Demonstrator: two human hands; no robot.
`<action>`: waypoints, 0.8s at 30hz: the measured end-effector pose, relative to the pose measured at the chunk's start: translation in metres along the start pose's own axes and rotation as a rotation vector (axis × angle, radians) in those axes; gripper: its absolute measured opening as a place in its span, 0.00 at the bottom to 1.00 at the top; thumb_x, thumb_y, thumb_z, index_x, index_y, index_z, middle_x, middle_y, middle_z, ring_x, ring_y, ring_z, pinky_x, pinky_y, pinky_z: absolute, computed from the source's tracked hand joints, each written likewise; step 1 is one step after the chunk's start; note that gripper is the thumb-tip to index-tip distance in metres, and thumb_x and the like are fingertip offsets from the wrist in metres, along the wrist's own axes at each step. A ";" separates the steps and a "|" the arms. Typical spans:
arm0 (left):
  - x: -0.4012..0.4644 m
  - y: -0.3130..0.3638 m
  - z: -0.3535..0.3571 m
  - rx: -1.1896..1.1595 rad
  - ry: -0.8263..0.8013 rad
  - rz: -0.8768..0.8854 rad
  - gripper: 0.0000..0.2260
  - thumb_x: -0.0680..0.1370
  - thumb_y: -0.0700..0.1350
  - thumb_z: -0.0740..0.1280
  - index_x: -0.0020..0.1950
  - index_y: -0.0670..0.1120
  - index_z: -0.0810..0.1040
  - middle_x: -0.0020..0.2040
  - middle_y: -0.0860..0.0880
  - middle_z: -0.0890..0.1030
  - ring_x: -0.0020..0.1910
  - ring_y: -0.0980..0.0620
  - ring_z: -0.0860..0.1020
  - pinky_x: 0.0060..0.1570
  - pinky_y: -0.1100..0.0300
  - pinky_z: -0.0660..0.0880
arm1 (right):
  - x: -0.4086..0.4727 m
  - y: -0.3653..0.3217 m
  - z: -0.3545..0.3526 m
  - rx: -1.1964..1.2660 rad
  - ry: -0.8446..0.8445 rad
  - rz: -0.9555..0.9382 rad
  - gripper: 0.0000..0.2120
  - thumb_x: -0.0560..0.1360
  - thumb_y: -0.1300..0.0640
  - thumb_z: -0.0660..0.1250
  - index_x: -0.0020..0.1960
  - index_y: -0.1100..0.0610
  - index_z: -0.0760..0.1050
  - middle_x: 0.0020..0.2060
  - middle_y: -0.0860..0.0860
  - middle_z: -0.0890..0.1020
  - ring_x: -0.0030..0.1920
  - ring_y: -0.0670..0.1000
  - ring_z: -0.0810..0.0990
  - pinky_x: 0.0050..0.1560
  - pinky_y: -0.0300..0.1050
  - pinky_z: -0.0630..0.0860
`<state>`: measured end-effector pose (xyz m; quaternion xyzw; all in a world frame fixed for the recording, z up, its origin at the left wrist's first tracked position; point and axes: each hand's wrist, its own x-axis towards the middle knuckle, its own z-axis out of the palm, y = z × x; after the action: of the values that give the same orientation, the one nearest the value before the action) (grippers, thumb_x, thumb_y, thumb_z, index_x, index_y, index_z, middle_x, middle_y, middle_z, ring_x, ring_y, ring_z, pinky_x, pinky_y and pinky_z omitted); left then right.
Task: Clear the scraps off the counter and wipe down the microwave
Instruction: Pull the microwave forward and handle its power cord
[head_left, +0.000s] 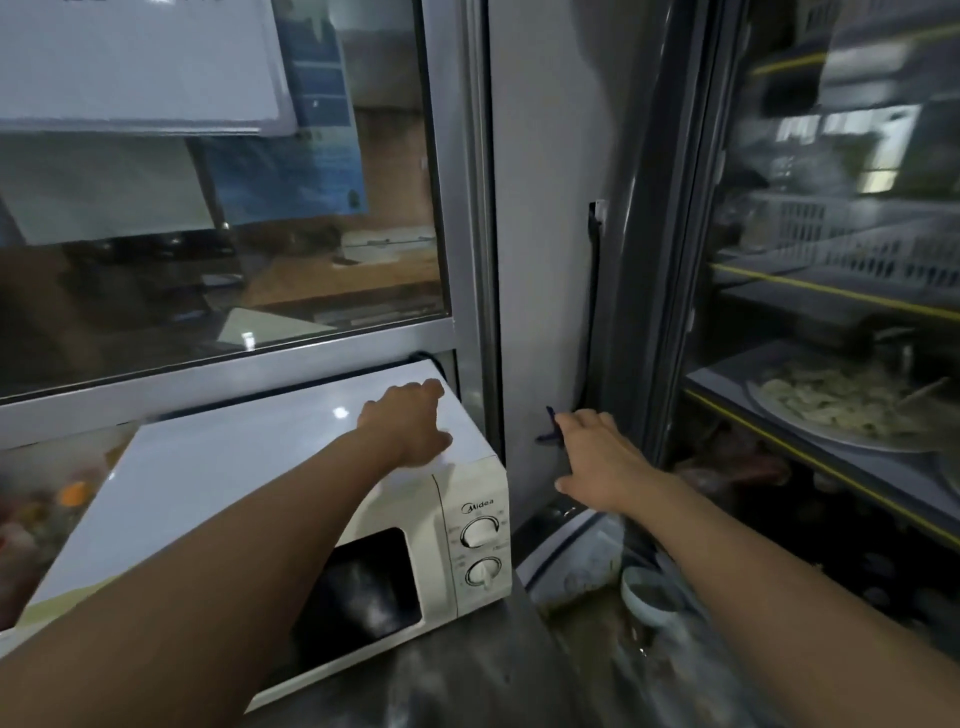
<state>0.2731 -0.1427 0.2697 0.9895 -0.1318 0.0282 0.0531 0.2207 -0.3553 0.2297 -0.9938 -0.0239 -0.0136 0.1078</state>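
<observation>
While the left hand (405, 423) lies on the microwave (291, 499) top near its rear right corner, fingers look loosely bent and pressed down, no cloth visible under it, can't tell if it holds anything. Right hand (592, 457) reaches fwd into the gap right of the microwave, fingers extended, near a small dark clip-like item (549, 428) on the wall; whether touching it, can't tell. Microwave sits on the steel table (467, 680), door shut, two knobs (480, 531) on the front right panel. Judgement: casing is stiff, glossy, prob slippery; unit heavy, so wipe it in place w/ flat palm pressure, steady it by top edge or side, not by knobs. Behind it a glass window (218, 234); to the right a glass-door fridge (831, 312) w/ a plate of food (831, 405). Scraps not clearly seen; a blurry bowl (649, 592) sits lower right.
</observation>
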 end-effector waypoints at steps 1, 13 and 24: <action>0.009 -0.002 0.003 0.002 0.001 -0.008 0.28 0.76 0.51 0.66 0.73 0.47 0.61 0.69 0.46 0.70 0.66 0.44 0.69 0.63 0.47 0.69 | 0.012 0.003 0.004 0.008 -0.004 -0.002 0.32 0.73 0.55 0.68 0.72 0.57 0.57 0.69 0.56 0.63 0.68 0.57 0.60 0.66 0.54 0.66; 0.133 -0.013 0.039 -0.067 0.092 -0.147 0.23 0.76 0.51 0.66 0.70 0.48 0.67 0.69 0.48 0.70 0.68 0.46 0.69 0.65 0.47 0.68 | 0.185 0.043 0.073 0.217 0.009 -0.149 0.23 0.73 0.54 0.68 0.64 0.58 0.66 0.62 0.57 0.71 0.63 0.57 0.68 0.62 0.52 0.70; 0.207 -0.032 0.063 -0.024 0.176 -0.170 0.18 0.78 0.49 0.64 0.66 0.47 0.71 0.65 0.47 0.74 0.63 0.46 0.72 0.61 0.49 0.71 | 0.300 0.017 0.147 0.526 0.003 -0.208 0.30 0.75 0.52 0.67 0.71 0.61 0.61 0.67 0.59 0.70 0.66 0.59 0.69 0.64 0.50 0.69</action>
<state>0.4837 -0.1726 0.2189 0.9900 -0.0427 0.1089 0.0786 0.5242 -0.3270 0.0925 -0.9238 -0.1284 -0.0192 0.3602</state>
